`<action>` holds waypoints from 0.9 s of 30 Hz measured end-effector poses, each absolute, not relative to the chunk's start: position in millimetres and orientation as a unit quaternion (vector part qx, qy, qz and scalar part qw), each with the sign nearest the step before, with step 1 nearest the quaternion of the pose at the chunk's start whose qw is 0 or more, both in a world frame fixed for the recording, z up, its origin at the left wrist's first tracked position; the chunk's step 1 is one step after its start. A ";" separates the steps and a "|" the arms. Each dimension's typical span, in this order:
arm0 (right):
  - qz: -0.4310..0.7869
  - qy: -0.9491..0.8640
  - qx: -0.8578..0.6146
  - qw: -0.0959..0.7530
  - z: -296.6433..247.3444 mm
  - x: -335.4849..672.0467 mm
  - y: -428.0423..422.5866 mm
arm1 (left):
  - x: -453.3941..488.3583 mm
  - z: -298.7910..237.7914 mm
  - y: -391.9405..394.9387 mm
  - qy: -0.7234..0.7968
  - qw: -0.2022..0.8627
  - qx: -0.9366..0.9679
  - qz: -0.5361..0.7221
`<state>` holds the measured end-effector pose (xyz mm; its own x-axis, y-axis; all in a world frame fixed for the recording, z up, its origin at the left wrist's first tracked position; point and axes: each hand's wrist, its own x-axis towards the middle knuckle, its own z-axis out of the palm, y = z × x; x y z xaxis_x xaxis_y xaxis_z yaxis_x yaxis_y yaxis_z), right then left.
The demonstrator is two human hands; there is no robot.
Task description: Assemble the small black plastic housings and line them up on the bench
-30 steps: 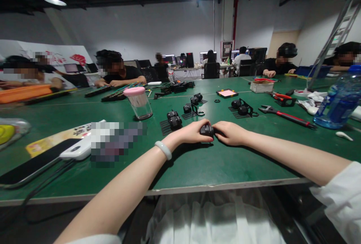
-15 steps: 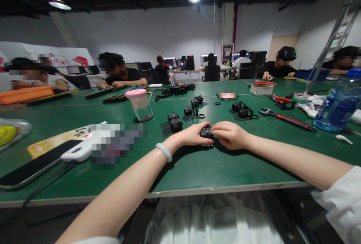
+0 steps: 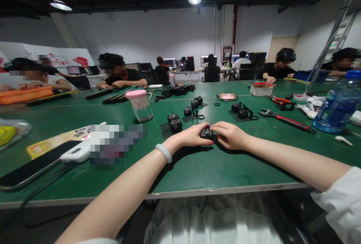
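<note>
A small black part (image 3: pixel 207 133) rests on the green table (image 3: pixel 197 168) between both of my hands. My left hand (image 3: pixel 191 135), with a pale bangle at the wrist, curls its fingers round the part's left side. My right hand (image 3: pixel 231 135) pinches the same part from the right. Just beyond them lie similar black parts on comb-like black bases: one (image 3: pixel 173 122) to the left, one (image 3: pixel 194 109) further back, one (image 3: pixel 241 111) to the right.
A clear jar with a pink lid (image 3: pixel 140 105) stands back left. A phone (image 3: pixel 36 163) and a white case (image 3: pixel 77 150) lie at left. A red-handled wrench (image 3: pixel 284 118) and a blue water bottle (image 3: pixel 340 103) sit at right. Several people work round the table's far edges.
Both hands have stayed on the black part with only slight finger shifts. The view has tilted a little.
</note>
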<state>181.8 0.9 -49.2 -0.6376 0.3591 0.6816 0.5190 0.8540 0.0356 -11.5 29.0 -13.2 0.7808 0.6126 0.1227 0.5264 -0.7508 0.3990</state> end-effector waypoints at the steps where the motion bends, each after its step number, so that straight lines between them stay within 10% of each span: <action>1: -0.111 -0.897 -0.255 0.345 -50.1 181.7 2.0 | -11.4 -13.2 28.9 0.308 0.174 0.927 0.125; 27: -0.165 -0.905 -0.168 0.354 -47.4 183.9 -1.8 | -11.7 -11.8 28.4 0.309 0.181 0.926 0.121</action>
<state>183.9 -1.8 -47.4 -0.6936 0.1878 0.6954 0.4205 0.8895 0.1791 -11.7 28.4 -11.8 0.7802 0.6155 0.1119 0.5277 -0.7436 0.4105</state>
